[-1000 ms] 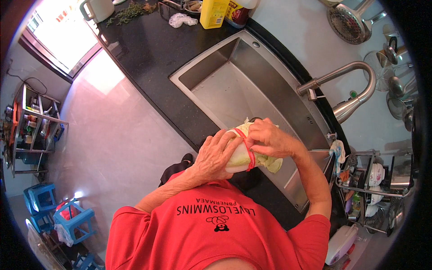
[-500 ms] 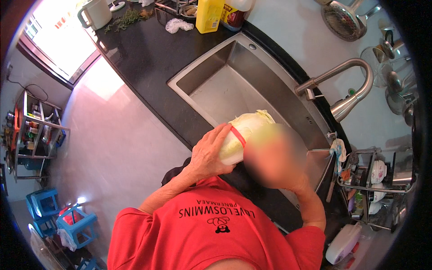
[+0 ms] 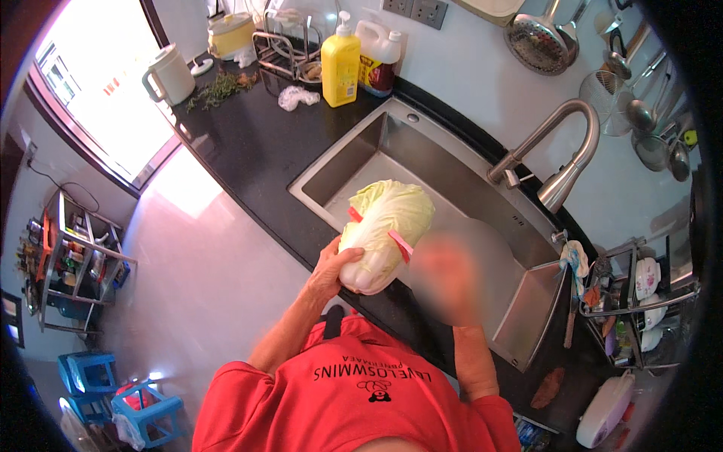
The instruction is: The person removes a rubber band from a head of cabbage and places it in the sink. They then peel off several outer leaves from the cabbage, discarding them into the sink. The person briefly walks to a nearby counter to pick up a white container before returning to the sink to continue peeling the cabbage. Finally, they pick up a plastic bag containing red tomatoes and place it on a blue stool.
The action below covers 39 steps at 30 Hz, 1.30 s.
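A pale green and white napa cabbage is held tilted over the near edge of the sink. My left hand is closed around its white base end, thumb on top. Red tape shows on the cabbage in two separate bits, one at the left side and one at the right, the right bit sticking out toward my right hand. My right hand is at the cabbage's right side, over the sink. A blur covers its fingers, so whether it grips the tape is hidden.
The steel sink lies below, with a curved tap at its right. A yellow pump bottle and a jug stand behind it. A dish rack stands at right; ladles and strainers hang on the wall. Blue stools stand lower left.
The cabbage has moved left and turned, showing more of its length. The red tape, earlier a band across it, now shows as two separate bits. The whole view has shifted too.
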Each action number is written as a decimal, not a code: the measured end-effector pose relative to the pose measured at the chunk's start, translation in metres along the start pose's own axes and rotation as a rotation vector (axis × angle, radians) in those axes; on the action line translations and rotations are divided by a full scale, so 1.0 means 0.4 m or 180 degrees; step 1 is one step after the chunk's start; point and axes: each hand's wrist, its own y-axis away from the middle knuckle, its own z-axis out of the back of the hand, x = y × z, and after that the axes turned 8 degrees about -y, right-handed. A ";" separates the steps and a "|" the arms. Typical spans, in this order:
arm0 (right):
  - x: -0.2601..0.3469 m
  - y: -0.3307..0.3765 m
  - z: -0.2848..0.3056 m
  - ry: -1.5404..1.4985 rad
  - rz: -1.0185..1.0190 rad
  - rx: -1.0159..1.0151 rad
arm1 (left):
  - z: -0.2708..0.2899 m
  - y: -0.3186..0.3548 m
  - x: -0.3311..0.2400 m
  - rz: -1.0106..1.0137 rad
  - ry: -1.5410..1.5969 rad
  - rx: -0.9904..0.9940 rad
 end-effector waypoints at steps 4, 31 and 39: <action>-0.023 -0.016 0.016 -0.0225 0.0203 -0.0265 | 0.008 -0.008 0.014 0.0445 0.1353 0.0316; -0.092 0.190 0.484 -0.2095 0.0527 -0.3063 | 0.041 -0.034 -0.032 -0.0169 0.2216 0.1914; 0.065 0.209 0.581 -0.1999 0.1777 -0.3034 | 0.102 -0.023 -0.016 0.0159 0.2354 0.1910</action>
